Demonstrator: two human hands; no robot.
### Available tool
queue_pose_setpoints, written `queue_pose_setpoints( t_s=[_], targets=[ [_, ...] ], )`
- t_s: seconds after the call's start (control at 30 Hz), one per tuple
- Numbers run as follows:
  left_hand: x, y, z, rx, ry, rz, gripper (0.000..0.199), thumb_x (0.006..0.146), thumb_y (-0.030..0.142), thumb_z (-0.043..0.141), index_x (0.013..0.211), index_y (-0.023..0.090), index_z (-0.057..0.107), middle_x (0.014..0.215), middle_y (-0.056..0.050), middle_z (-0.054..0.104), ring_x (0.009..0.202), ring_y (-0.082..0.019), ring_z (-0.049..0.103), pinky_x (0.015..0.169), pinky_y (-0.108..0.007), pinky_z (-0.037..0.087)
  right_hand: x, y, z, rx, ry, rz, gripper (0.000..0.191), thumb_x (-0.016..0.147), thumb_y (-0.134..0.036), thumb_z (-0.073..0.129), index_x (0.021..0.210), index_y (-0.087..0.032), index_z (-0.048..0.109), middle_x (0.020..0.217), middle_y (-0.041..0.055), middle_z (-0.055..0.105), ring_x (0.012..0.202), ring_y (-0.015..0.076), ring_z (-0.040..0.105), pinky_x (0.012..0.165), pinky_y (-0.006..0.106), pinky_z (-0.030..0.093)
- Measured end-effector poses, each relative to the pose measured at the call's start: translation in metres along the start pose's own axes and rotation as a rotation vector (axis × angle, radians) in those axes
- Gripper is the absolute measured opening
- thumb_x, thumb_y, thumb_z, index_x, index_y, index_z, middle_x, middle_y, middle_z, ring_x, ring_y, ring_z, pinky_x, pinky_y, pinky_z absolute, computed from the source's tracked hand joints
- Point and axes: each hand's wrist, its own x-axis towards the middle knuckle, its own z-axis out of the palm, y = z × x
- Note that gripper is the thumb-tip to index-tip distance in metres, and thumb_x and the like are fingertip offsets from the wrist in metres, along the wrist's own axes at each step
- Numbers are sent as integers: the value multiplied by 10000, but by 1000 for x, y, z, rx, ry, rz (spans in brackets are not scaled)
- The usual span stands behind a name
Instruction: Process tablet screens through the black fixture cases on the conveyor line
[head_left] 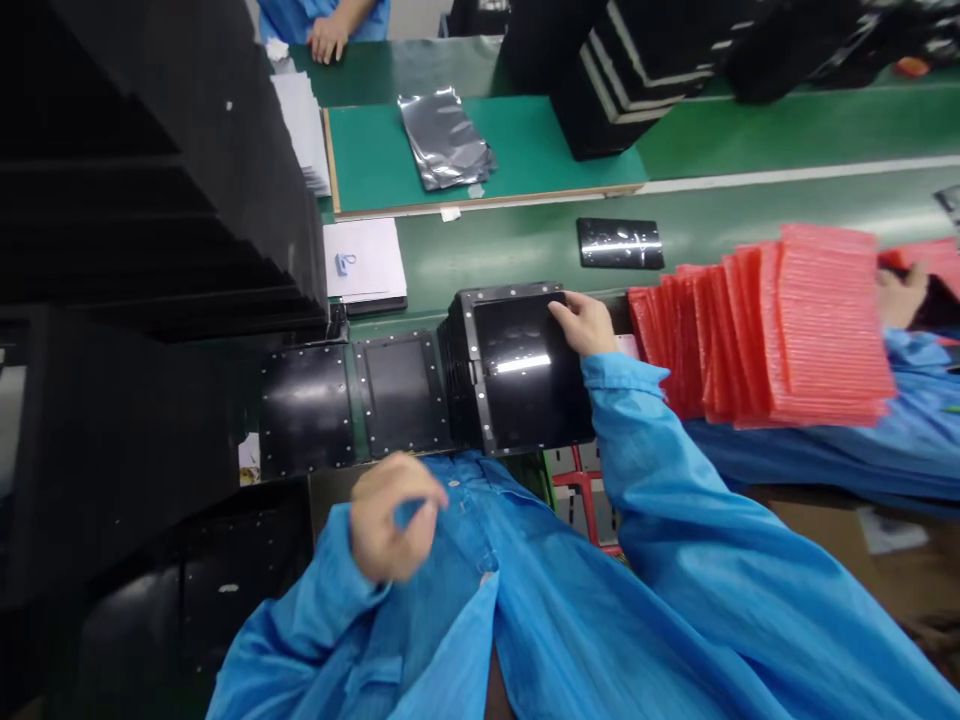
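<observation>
My right hand (587, 322) grips the far right corner of a glossy black panel (521, 390), thumb on its face and the other fingers over its edge. This panel lies in the top one of a stack of black trays with studded rims (480, 400). Over my lap, away from the trays, my left hand (397, 515) is slightly blurred, its fingers curled toward the thumb. Anything between those fingertips is too small to make out. Left of the stack are a black tray (401, 390) with a recessed middle and a flat black tray (306, 410).
Red bubble bags (825, 330) are piled at right, near a co-worker's hand (900, 295). A dark glossy panel (620, 244) and silver bags (446, 140) lie beyond. Tall black stacks (247, 180) rise at left. Another person's hand (328, 38) rests across the bench.
</observation>
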Motion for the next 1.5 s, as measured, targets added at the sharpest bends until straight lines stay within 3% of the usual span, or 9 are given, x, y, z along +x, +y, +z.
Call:
queue_pose_setpoints(
  t_s=[0.1, 0.27, 0.4, 0.53, 0.77, 0.97, 1.17, 1.37, 1.5],
  targets=[
    [33, -30, 60, 62, -109, -104, 515, 762, 474, 621, 1207, 222, 557, 1210, -112, 610, 1150, -281, 550, 992, -460, 448, -19, 9, -10, -190, 35, -150, 407, 777, -398, 601, 1098, -153, 656, 1197, 163, 577, 1183, 350, 480, 1056, 530, 330],
    [49, -74, 131, 82, -153, -253, 1033, 671, 459, 718, 1475, 153, 146, 1537, -179, 198, 1430, -314, 164, 1169, -485, 190, -106, 55, -34, 100, -286, -131, 659, 825, -505, 529, 1395, -198, 410, 1452, 108, 394, 1337, 277, 361, 1105, 453, 314],
    [38, -72, 146, 12, -24, -338, 970, 753, 509, 643, 1485, 172, 104, 1552, -149, 178, 1435, -284, 156, 1183, -447, 140, -164, 87, -36, 321, -293, 108, 632, 856, -540, 495, 1390, -215, 406, 1387, 107, 476, 1261, 266, 459, 1036, 445, 402],
    [37, -60, 149, 1, 100, -439, 810, 843, 534, 519, 1482, 192, 157, 1545, -100, 241, 1433, -241, 181, 1189, -399, 128, -168, 88, -26, 319, -209, 113, 640, 847, -557, 505, 1371, -196, 438, 1362, 126, 498, 1260, 287, 451, 1077, 494, 335],
    [26, -53, 151, -25, 88, -473, 880, 803, 525, 581, 1492, 183, 155, 1551, -99, 229, 1431, -248, 189, 1187, -385, 135, -177, 97, -32, 497, -520, 60, 781, 882, -522, 480, 1511, -262, 95, 1563, 25, 169, 1427, 207, 173, 1165, 393, 188],
    [111, -57, 138, 43, 193, -366, 844, 760, 368, 641, 1459, 105, 250, 1514, -137, 306, 1409, -250, 254, 1174, -366, 172, -85, 91, -4, 561, -506, -20, 900, 794, -539, 587, 1506, -244, 122, 1545, 53, 221, 1405, 240, 240, 1149, 420, 223],
    [231, -64, 109, 160, 303, -398, 506, 896, 315, 511, 1364, 140, 433, 1365, -99, 520, 1305, -202, 435, 1117, -316, 279, 41, 66, 25, 580, -335, -159, 528, 798, -492, 567, 1270, -266, 496, 1278, 53, 552, 1184, 237, 512, 1052, 410, 381],
    [222, -52, 123, 354, 373, -395, 524, 895, 373, 526, 1359, 142, 444, 1345, -128, 534, 1263, -226, 482, 1082, -340, 344, 42, 66, 35, 568, -276, -155, 271, 776, -419, 572, 988, -251, 583, 946, 24, 636, 891, 206, 599, 870, 389, 500],
    [153, -33, 138, 786, 101, -127, 639, 822, 429, 612, 1360, 129, 443, 1426, -191, 428, 1349, -318, 362, 1111, -495, 289, 37, 57, 25, 447, -203, -243, 362, 794, -383, 540, 1112, -210, 556, 1106, 95, 617, 1008, 244, 582, 916, 449, 478]
  ],
)
